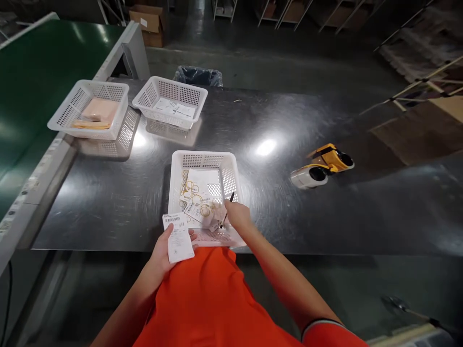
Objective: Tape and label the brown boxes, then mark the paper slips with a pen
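My left hand (162, 248) is closed around a stack of white printed paper slips (180, 243), with a barcode on the top one, at the basket's near left corner. My right hand (238, 215) grips a dark pen (232, 197), its lower end pointing down into the white perforated basket (174, 178). Inside that basket lie clear packets with gold-coloured hoops (197, 199), barcode labels and a white sheet (202, 177). A blurred clear packet (213, 214) is right beside the pen; whether my right fingers also hold it, I cannot tell.
Two more white baskets stand at the back left: one holds pinkish packets (101, 110), the other white papers (175, 107). A yellow and white tape dispenser (321, 166) rests on the metal table (275, 207) to the right. Along the left runs a green conveyor belt (43, 72).
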